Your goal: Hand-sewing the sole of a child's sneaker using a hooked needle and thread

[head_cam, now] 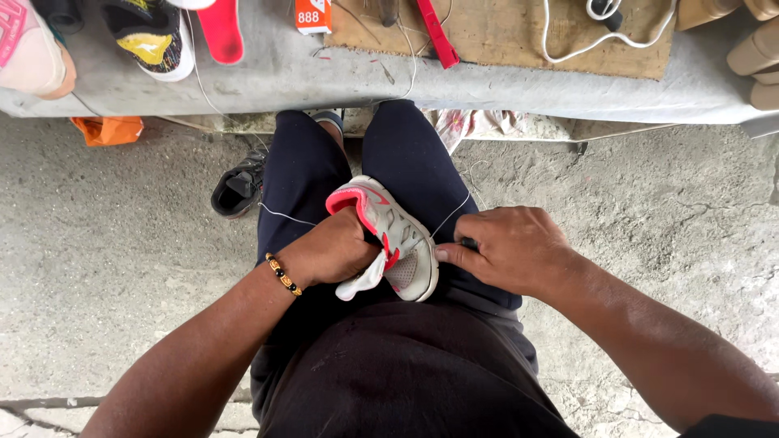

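Head view: one grey-pink shoe (395,235), two hands (337,251) (507,247), one thread (451,215).

Left hand (329,253) grips a small grey-and-pink shoe (391,239) on the lap. Right hand (507,247) pinches white thread (451,215) beside the shoe's right edge. Far desk (503,85) carries shoes.

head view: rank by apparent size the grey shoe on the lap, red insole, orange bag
1. Grey shoe, though nearest the camera.
2. and 3. Orange bag and red insole look alike; insole cut off by the frame.
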